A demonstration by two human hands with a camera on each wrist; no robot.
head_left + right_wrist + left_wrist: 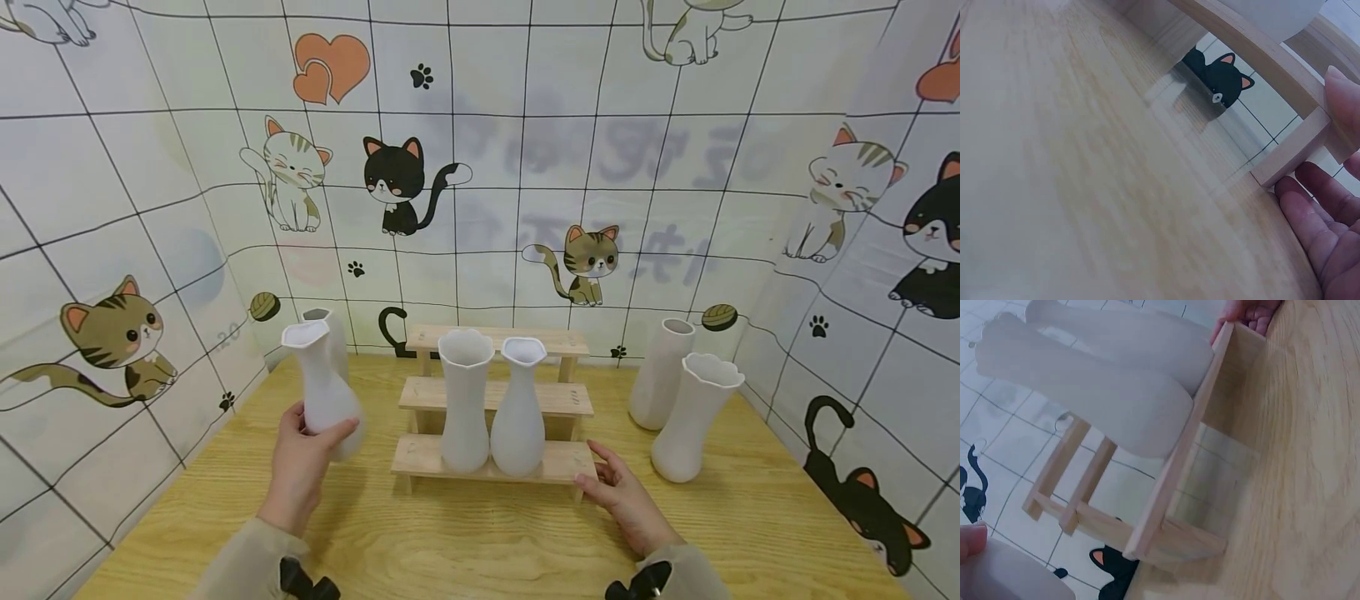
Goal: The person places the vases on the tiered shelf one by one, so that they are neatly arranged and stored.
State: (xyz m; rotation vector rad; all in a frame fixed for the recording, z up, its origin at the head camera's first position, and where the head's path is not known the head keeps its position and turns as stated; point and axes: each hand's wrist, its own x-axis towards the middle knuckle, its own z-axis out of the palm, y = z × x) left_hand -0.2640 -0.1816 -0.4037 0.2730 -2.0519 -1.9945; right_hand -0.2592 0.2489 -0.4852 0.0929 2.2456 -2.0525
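My left hand grips a white vase with a narrow neck and flared rim, slightly tilted, left of a three-step wooden stand. Part of that vase shows low in the left wrist view; whether its base touches the table is hard to tell. Two white vases stand side by side on the lowest step: a wide-mouthed vase and a narrow-necked vase. At the step's right end my right hand pinches the board, thumb on top and fingers by the leg.
On the wooden table, a plain white vase and a wavy-rimmed vase stand at the right. Another white vase is partly hidden behind the held one. A cat-patterned cloth surrounds the table's back and sides.
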